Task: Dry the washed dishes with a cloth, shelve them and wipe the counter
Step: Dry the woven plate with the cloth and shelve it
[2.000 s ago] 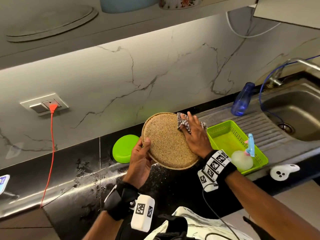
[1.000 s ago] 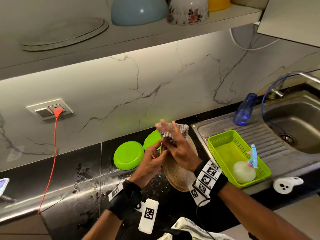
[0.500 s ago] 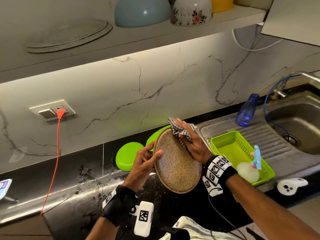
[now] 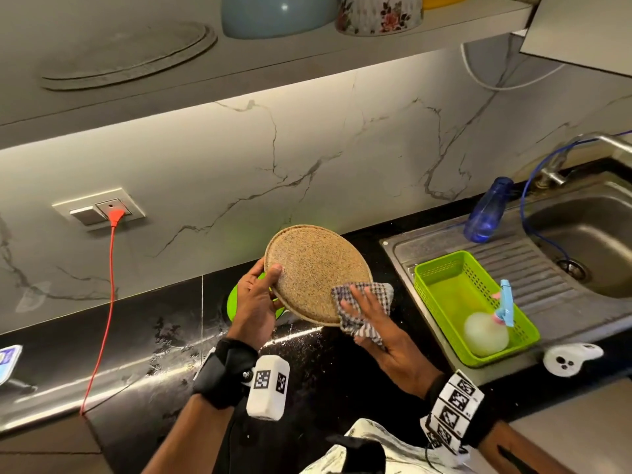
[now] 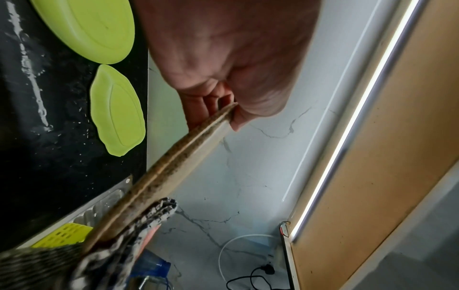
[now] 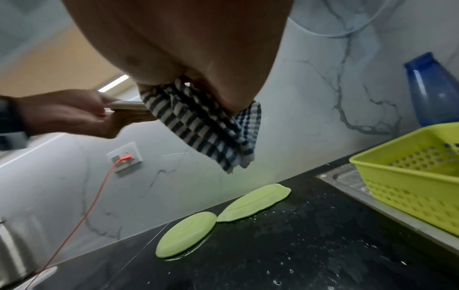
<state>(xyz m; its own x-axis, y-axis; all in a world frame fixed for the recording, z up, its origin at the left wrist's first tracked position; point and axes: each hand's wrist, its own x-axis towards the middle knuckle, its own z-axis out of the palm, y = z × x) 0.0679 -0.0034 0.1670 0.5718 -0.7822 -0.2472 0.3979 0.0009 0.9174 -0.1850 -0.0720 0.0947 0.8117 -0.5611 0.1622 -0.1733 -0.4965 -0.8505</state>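
Observation:
A round brown speckled plate (image 4: 314,268) is held above the black counter (image 4: 328,364), its face tilted towards me. My left hand (image 4: 270,285) grips its left rim, thumb on the face and fingers behind; the left wrist view shows the plate (image 5: 174,157) edge-on in that pinch. My right hand (image 4: 362,309) holds a blue-and-white checked cloth (image 4: 362,292) folded over the plate's lower right rim. In the right wrist view the cloth (image 6: 206,125) hangs from my right hand's curled fingers. Two green plates (image 6: 186,233) (image 6: 255,202) lie face down on the wet counter below.
A green basket (image 4: 441,268) holding a spray bottle (image 4: 485,331) sits on the sink drainboard, a blue bottle (image 4: 489,213) behind it. The shelf above carries a grey plate (image 4: 126,53), a blue bowl (image 4: 277,12) and a floral bowl (image 4: 379,12). A red cable (image 4: 109,285) hangs from the wall socket.
The plate has turned from near edge-on to face me. My right hand with the cloth has slid from the plate's top edge down to its lower right rim.

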